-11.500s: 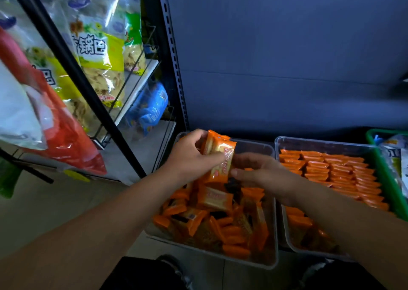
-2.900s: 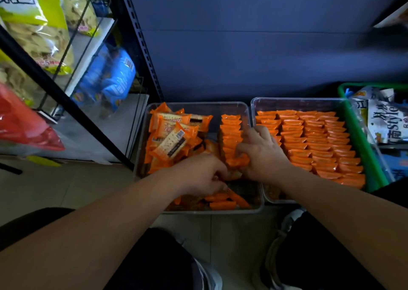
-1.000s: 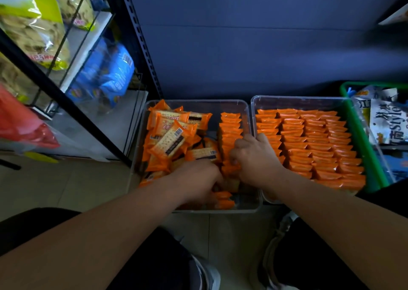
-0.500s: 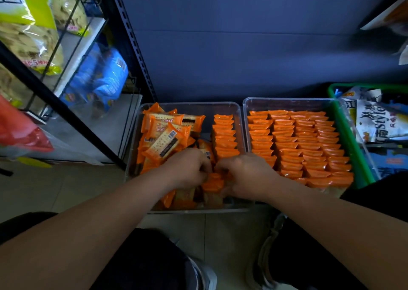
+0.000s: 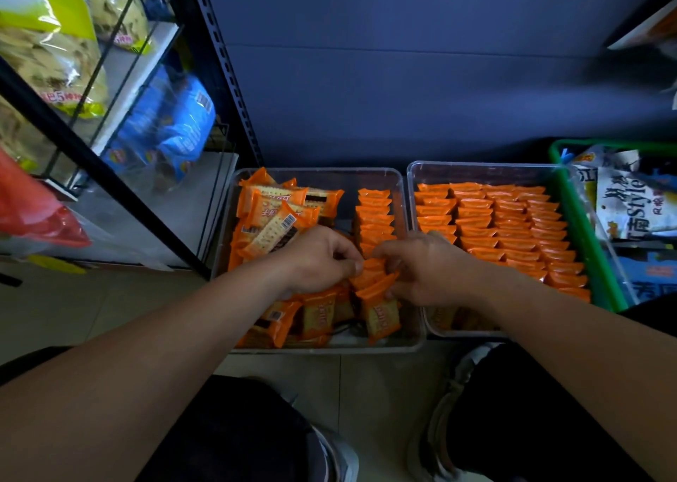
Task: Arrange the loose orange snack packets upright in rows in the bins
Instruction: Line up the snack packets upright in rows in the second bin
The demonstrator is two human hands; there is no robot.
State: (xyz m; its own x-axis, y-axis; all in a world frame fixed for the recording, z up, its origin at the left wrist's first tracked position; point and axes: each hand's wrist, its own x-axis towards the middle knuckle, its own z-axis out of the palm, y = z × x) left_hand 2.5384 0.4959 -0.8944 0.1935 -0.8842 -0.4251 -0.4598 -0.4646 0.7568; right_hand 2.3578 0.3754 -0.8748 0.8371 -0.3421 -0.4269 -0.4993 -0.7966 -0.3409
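Sliding nearer along the upright row [image 5: 373, 221], the right hand [image 5: 428, 269] now meets the left hand [image 5: 322, 261]. Both pinch tilted orange packets [image 5: 372, 281] in the left bin [image 5: 315, 349]. Loose packets [image 5: 278, 217] crowd its left side, with the full right bin [image 5: 476, 168] and a green basket [image 5: 582, 232] beyond.

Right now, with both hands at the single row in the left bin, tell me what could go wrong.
1. The tilted packets pinched between the left hand and right hand sit askew at the near end of the upright row. Nothing visibly backs them there, so they may topple if released.
2. The loose pile is heaped right beside that row and could slide into it.
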